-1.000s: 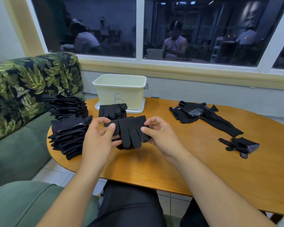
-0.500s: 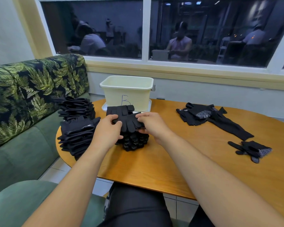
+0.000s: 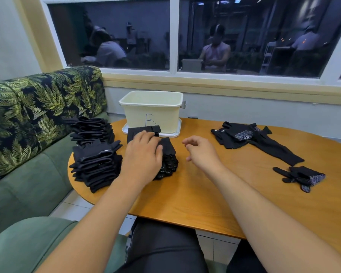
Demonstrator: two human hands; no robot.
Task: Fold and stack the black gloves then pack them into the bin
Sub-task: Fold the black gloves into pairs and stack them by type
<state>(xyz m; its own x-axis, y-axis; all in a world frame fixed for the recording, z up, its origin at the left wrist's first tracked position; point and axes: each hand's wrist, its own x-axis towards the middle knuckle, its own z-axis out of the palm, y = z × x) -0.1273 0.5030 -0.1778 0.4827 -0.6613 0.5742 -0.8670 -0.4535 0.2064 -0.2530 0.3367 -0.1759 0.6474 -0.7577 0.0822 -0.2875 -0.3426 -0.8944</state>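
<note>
My left hand (image 3: 144,154) lies flat, palm down, pressing on a small stack of folded black gloves (image 3: 168,161) in front of the cream bin (image 3: 152,111). My right hand (image 3: 200,151) hovers just right of that stack, fingers loosely curled, holding nothing. Two taller stacks of folded black gloves, the near stack (image 3: 96,164) and the far stack (image 3: 92,130), stand at the table's left edge. A loose heap of black gloves (image 3: 242,136) lies at the right, and a single dotted glove (image 3: 301,177) lies nearer me.
The bin is marked with a "B" and sits on its white lid (image 3: 176,133) at the back of the oval wooden table (image 3: 205,194). A leaf-patterned green sofa (image 3: 28,119) borders the left. A window runs behind.
The folded glove pair both hands held has been set on the small stack. My right hand has let go and drawn away to the right; my left hand now presses down on top.
</note>
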